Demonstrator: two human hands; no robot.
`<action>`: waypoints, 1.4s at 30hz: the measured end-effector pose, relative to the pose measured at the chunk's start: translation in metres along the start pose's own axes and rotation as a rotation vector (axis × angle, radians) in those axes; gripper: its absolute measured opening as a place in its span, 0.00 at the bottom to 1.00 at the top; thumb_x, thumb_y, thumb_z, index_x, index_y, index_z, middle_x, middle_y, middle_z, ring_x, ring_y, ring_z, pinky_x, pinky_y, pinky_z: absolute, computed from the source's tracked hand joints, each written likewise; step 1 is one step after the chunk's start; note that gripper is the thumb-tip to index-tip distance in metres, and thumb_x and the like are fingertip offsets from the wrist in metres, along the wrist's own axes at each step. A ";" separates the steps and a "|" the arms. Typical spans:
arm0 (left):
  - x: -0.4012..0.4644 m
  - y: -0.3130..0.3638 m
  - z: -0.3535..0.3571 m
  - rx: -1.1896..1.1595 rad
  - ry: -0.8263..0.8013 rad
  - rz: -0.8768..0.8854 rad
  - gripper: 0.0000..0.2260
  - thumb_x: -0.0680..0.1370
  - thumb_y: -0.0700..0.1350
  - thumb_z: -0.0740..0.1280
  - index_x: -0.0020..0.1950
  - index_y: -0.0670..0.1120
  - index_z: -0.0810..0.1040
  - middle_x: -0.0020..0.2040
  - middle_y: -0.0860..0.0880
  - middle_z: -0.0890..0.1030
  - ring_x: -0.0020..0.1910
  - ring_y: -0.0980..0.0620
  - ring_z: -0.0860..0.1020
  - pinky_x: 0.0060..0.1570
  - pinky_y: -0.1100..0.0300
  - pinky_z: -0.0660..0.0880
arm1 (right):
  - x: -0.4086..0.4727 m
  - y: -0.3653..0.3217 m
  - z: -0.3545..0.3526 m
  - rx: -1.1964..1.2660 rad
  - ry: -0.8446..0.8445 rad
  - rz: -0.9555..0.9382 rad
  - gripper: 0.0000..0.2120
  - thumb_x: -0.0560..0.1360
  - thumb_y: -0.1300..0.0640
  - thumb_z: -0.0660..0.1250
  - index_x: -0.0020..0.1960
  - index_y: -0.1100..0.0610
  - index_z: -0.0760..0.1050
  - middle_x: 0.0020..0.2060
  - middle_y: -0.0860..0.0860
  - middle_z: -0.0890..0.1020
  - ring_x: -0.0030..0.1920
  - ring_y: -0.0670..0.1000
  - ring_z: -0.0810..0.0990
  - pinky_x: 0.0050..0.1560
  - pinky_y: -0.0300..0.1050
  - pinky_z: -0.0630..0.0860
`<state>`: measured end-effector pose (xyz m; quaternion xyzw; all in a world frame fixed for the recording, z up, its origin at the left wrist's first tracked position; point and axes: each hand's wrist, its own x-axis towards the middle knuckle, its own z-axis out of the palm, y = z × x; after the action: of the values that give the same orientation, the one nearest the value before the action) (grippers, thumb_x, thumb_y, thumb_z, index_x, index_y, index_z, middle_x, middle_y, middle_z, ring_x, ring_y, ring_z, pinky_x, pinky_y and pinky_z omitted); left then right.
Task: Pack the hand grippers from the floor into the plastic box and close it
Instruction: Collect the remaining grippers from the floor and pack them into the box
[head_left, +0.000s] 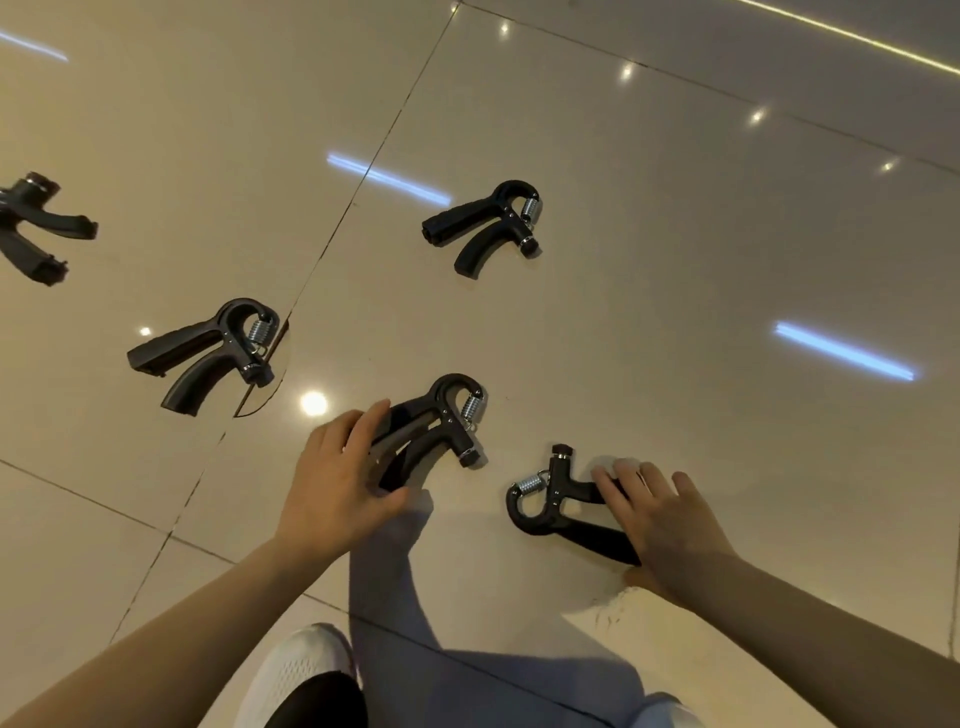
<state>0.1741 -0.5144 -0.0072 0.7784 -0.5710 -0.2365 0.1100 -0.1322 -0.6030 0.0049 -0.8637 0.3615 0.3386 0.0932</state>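
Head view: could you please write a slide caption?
Both hands, left hand and right hand, grasp hand grippers on the tiled floor; three more lie beyond.

Five black hand grippers flat, scattered on floor.

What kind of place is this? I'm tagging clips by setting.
Probably an indoor hall or gym: a glossy tiled floor mirrors ceiling lights, and hand grippers lie scattered on it. No walls are visible.

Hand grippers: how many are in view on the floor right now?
5. One under the left hand at; one under the right hand at; one far centre; one mid-left; one cut off at the left edge. More may lie outside the frame.
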 end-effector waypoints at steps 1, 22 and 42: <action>-0.003 0.000 -0.003 -0.004 0.032 0.029 0.40 0.64 0.57 0.72 0.71 0.47 0.62 0.64 0.43 0.70 0.62 0.43 0.68 0.59 0.52 0.67 | -0.003 -0.002 -0.001 0.008 -0.016 0.006 0.46 0.60 0.46 0.76 0.71 0.61 0.64 0.62 0.60 0.71 0.58 0.62 0.72 0.53 0.58 0.74; -0.154 0.025 0.013 -0.168 0.318 0.342 0.35 0.65 0.58 0.69 0.68 0.47 0.67 0.60 0.46 0.76 0.58 0.51 0.71 0.60 0.64 0.63 | -0.093 -0.101 0.025 0.584 0.487 0.053 0.40 0.62 0.39 0.70 0.69 0.50 0.61 0.61 0.51 0.68 0.59 0.50 0.66 0.55 0.38 0.62; -0.186 0.022 0.022 -0.177 0.175 0.358 0.36 0.66 0.65 0.68 0.68 0.49 0.69 0.73 0.50 0.62 0.66 0.54 0.67 0.59 0.61 0.69 | -0.132 -0.136 0.017 0.671 0.420 -0.135 0.44 0.67 0.40 0.71 0.75 0.44 0.50 0.76 0.40 0.46 0.75 0.44 0.52 0.68 0.43 0.61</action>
<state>0.1012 -0.3438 0.0291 0.6695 -0.6652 -0.1940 0.2675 -0.1146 -0.4238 0.0668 -0.8574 0.4058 0.0112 0.3162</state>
